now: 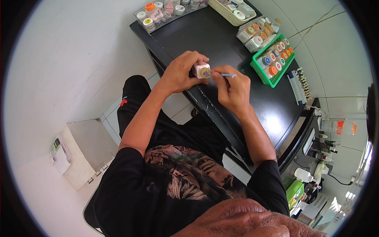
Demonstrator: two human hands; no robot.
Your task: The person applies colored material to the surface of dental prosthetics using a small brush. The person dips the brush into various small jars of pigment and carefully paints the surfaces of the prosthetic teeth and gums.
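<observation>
My left hand (181,74) is closed round a small jar (200,70) of pinkish white colour, with a yellowish round end turned toward my right hand. The jar is tilted on its side above the near edge of the black table. My right hand (235,89) pinches a thin pale-blue stick (227,75) between thumb and fingers. One end of the stick points away to the right. Its other end lies at the jar's yellowish end, and my fingers partly hide it, so I cannot tell whether it reaches inside.
A black table (197,39) holds a clear tray of jars (169,19) at the far left, a cream basket (221,14), a clear box of small bottles (246,39) and a green basket (256,73) of capped bottles. At the right, a shade-tab rack (298,89) stands near the wall.
</observation>
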